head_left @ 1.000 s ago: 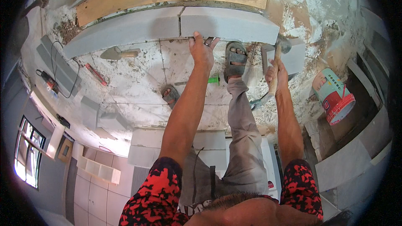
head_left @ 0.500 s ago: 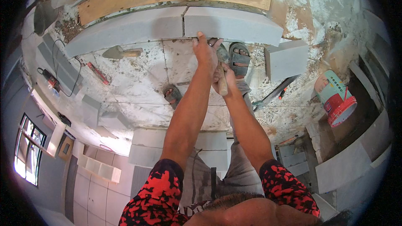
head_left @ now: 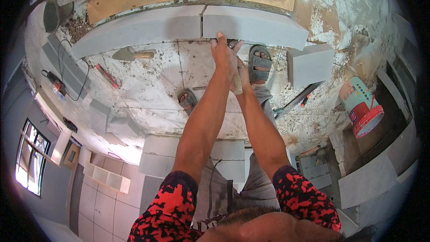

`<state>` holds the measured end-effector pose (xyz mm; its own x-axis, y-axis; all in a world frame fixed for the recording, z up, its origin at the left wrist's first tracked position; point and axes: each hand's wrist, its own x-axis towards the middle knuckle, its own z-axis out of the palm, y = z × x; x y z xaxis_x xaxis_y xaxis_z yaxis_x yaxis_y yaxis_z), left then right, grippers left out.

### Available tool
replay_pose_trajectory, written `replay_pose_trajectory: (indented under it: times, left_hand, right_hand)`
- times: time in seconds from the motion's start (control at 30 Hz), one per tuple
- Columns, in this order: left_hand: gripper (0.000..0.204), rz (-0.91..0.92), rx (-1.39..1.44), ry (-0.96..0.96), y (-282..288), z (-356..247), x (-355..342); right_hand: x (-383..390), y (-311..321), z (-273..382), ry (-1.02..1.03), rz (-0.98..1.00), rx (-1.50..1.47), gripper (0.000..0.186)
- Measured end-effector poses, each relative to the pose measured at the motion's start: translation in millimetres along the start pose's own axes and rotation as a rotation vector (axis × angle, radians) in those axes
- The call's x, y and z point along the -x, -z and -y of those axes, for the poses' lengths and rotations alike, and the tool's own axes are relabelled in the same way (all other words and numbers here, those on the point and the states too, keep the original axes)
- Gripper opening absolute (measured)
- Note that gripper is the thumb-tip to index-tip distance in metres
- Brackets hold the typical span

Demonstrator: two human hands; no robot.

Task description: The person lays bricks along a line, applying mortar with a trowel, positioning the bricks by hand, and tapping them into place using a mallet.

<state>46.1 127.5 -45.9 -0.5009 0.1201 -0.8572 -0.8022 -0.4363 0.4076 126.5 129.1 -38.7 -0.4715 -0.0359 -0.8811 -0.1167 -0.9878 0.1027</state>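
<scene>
Your bare right hand [head_left: 242, 75] has brought the wooden-handled hammer [head_left: 236, 84] from the long pale-grey block [head_left: 257, 29]'s right end to beside your bare left hand [head_left: 223, 57], which mostly hides it.

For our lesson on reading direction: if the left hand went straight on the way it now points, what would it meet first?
Likely the right block of the long grey row; the left hand seems to touch it, though depth is unclear.

I have room over the floor [head_left: 154, 85] between the trowel [head_left: 124, 54] and left sandal [head_left: 188, 103]; blocks [head_left: 257, 23] bar the far side.
</scene>
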Motion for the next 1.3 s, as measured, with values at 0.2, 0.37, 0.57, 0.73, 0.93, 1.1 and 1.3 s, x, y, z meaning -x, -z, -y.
replay_pose_trajectory:
  times: [0.2, 0.37, 0.57, 0.73, 0.93, 1.1, 1.3]
  left_hand:
    - [0.039, -0.098, 0.030, 0.023, -6, 2, 1]
    - [0.041, -0.069, -0.035, 0.004, -2, 2, 0]
    - [0.043, -0.030, -0.016, -0.020, -3, 2, 0]
    - [0.043, -0.050, -0.041, -0.023, -6, 2, 1]
    - [0.046, -0.046, -0.056, -0.023, -5, 3, 0]
    - [0.046, -0.040, -0.063, -0.026, -2, 4, -2]
    - [0.044, -0.012, -0.047, -0.007, -3, 2, 2]
  right_hand:
    - [13, 7, 14, 0.004, -0.095, -0.084, 0.042]
    - [41, 42, 52, 0.046, -0.144, -0.531, 0.039]
    - [42, 32, 99, 0.175, -0.074, -0.526, 0.043]
    - [43, 54, 125, 0.159, -0.023, -0.485, 0.045]
    - [40, 62, 120, 0.174, 0.030, -0.462, 0.045]
    - [40, 64, 120, 0.169, 0.032, -0.411, 0.043]
    - [59, 75, 124, 0.155, 0.020, -0.228, 0.040]
